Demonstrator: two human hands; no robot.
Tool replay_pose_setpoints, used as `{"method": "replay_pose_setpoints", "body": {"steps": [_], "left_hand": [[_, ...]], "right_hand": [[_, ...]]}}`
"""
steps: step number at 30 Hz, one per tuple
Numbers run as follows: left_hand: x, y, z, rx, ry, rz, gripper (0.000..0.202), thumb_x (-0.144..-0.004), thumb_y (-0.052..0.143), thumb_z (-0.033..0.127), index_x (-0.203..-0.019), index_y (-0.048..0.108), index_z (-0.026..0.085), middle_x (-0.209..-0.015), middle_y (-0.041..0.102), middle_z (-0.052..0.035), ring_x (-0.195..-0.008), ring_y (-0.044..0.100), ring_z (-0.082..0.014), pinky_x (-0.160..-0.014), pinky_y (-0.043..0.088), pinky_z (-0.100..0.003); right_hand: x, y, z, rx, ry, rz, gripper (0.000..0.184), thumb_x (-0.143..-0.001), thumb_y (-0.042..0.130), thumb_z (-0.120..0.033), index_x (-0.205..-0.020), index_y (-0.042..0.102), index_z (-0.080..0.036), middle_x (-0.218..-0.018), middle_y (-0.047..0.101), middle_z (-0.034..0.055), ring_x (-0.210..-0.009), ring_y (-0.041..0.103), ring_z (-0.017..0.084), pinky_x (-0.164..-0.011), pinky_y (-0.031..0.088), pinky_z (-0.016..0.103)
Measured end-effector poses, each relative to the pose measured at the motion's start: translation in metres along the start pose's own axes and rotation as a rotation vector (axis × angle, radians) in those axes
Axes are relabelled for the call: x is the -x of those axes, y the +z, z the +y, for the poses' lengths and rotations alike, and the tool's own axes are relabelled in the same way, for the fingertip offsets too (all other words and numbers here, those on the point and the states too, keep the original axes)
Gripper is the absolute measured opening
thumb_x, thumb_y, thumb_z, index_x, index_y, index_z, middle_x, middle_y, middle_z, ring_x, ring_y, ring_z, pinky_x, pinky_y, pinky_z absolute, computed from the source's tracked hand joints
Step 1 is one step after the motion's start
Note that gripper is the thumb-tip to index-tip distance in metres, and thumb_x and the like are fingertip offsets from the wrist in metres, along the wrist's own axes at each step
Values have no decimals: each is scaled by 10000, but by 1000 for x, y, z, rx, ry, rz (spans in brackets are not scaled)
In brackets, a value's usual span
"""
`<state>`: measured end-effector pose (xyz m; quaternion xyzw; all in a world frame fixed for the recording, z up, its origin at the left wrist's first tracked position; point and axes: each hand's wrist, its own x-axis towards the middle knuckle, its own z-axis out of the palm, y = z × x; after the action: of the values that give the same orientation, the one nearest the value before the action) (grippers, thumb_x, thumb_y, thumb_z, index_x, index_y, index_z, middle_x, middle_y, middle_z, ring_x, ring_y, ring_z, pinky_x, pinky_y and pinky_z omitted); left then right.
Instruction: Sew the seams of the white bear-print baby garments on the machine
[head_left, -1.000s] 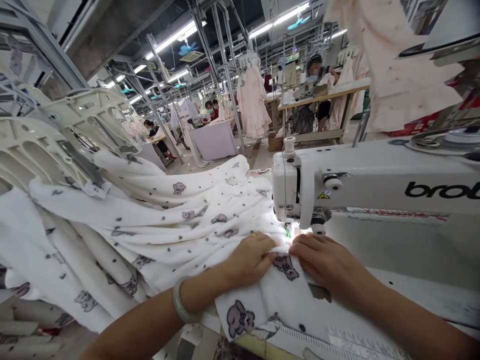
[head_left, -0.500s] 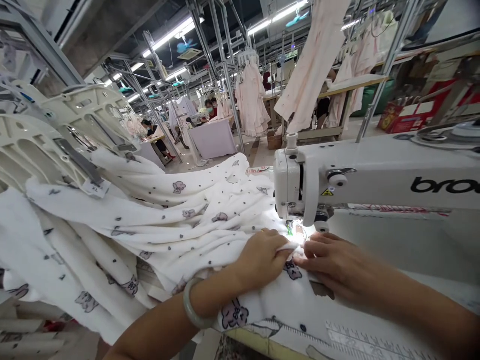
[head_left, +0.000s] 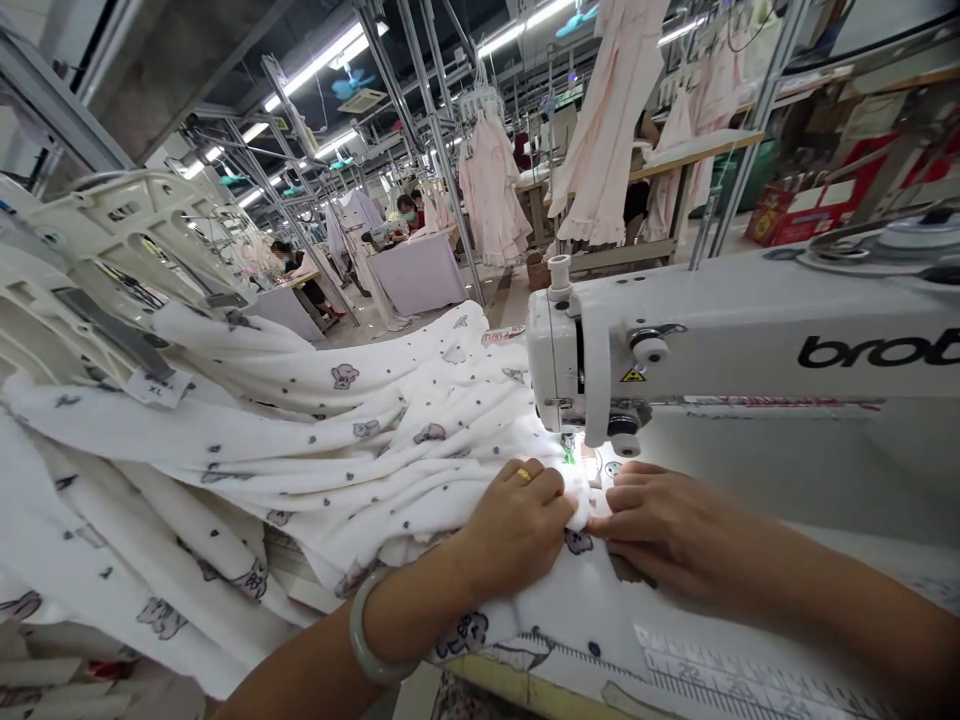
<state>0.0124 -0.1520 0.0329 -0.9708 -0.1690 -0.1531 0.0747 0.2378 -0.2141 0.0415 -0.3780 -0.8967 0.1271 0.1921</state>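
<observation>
White fleecy fabric printed with grey animals and dots lies bunched across the sewing machine bed. My left hand, with a ring and a pale bangle, is closed on the fabric just left of the lit needle area. Beside it, my right hand lies at the fabric's edge, fingers pointing left with the index fingertip on the cloth. Above both hands is the white sewing machine head, its presser foot close to the left knuckles. Some right fingertips are hard to make out.
A white clamp-like frame stands at left with fabric hanging from it and an XL label. A ruler strip runs along the front of the bed. Pink garments hang behind, and co-workers sit farther back.
The whole view has shifted, so the machine appears farther left. My left hand's knuckles are more curled up over the fabric; my right hand stays beside the needle area.
</observation>
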Motion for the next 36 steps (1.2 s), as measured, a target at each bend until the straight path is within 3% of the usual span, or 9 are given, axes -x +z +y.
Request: {"method": "replay_pose_setpoints", "body": {"steps": [4, 8, 11, 14, 18, 22, 25, 30, 36], "left_hand": [[2, -4, 3, -38, 103, -50, 221, -958, 453, 89, -1092, 629, 94, -1051, 658, -116, -989, 604, -245, -910, 490, -391], [5, -6, 6, 39, 42, -98, 304, -926, 474, 70, -1207, 588, 70, -1088, 649, -126, -998, 605, -253, -909, 533, -375], [9, -6, 6, 106, 41, -77, 329, -949, 448, 82, -1256, 564, 67, -1119, 642, -126, -1009, 605, -244, -951, 540, -372], [11, -4, 2, 136, 81, -50, 320, -969, 422, 78, -1249, 571, 48, -1130, 652, -129, -1090, 600, -243, -1035, 504, -365], [6, 3, -9, 119, 117, -65, 320, -952, 428, 70, -1225, 591, 41, -1142, 655, -137, -1135, 594, -248, -1062, 480, -357], [-8, 9, -27, 88, 123, -129, 288, -945, 445, 61, -1184, 606, 61, -1119, 658, -128, -1107, 600, -229, -1039, 483, -343], [-17, 11, -40, 89, 140, -152, 263, -976, 443, 94, -1177, 614, 88, -1096, 665, -113, -1067, 605, -220, -1009, 495, -340], [-21, 9, -47, 116, 142, -118, 251, -995, 467, 139, -1204, 606, 127, -1123, 679, -87, -1067, 617, -218, -1009, 491, -332], [-11, -7, -31, -33, 15, -125, 257, -905, 507, 67, -1146, 572, 132, -1081, 688, -88, -1024, 636, -224, -977, 498, -375]], "right_hand": [[1, 1, 0, 9, -2, -10, 302, -1038, 447, -191, -851, 680, -233, -716, 589, -8, -704, 539, 169, -794, 398, 359], [5, 6, 6, 67, -8, 94, 326, -1053, 437, -226, -812, 657, -226, -712, 584, -11, -698, 541, 169, -833, 389, 369], [5, 11, 11, 137, -19, 197, 275, -1077, 411, -269, -990, 667, -224, -814, 638, 2, -756, 582, 178, -879, 385, 384], [2, 13, 12, 161, 4, 137, 226, -1070, 428, -289, -1051, 646, -234, -894, 656, 7, -827, 613, 187, -895, 385, 388], [-2, 15, 13, 246, -9, 176, 278, -1060, 402, -257, -926, 645, -241, -829, 637, -1, -758, 607, 191, -887, 356, 408], [-3, 20, 20, 388, -30, 332, 285, -1075, 366, -253, -1013, 644, -242, -840, 677, 6, -801, 639, 211, -987, 278, 441], [-4, 22, 22, 436, -5, 375, 243, -1073, 396, -264, -1096, 636, -227, -870, 700, 24, -836, 650, 227, -997, 283, 441], [-3, 19, 14, 323, -39, 301, 254, -1067, 397, -221, -1096, 649, -233, -923, 684, 22, -813, 643, 196, -959, 363, 430], [-1, 18, -6, 211, -202, 201, 264, -1034, 454, -158, -1214, 645, -184, -1094, 726, 70, -1090, 634, 244, -1077, 388, 473]]}}
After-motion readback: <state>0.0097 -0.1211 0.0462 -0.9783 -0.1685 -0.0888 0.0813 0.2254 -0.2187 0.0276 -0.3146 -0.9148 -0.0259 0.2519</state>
